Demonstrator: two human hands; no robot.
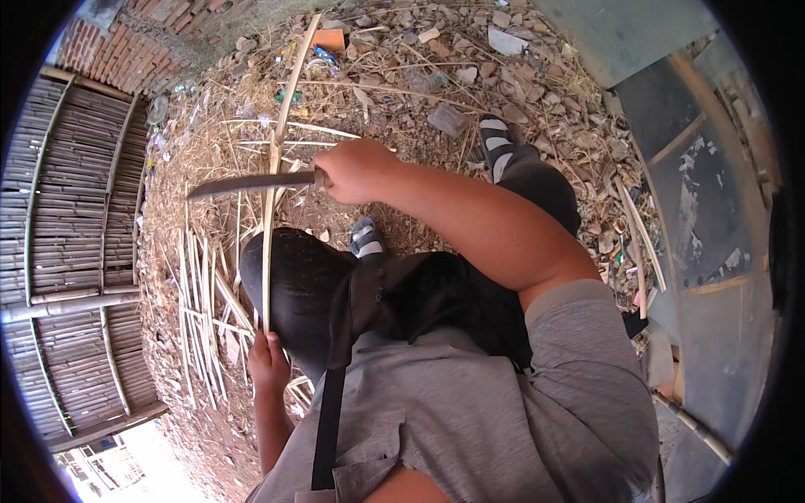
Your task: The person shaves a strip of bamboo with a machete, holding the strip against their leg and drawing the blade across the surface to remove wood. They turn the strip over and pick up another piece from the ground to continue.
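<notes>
A long, thin bamboo strip runs from my left hand up and away across the ground, its far end lying among dry straw. My left fingers are wrapped shut around its lower end, just beside my knee, which is covered in dark cloth. My right hand is raised beyond that knee, fingers closed tight on the handle of a long knife. The dark blade points out to the left of my right fist and crosses the strip; it seems to touch the strip there, though I cannot be sure from this angle. Below my left hand, more split bamboo slats lie scattered on the dirt. Further left stands a woven bamboo panel. Past my right fist, my striped sandals rest on littered straw.
</notes>
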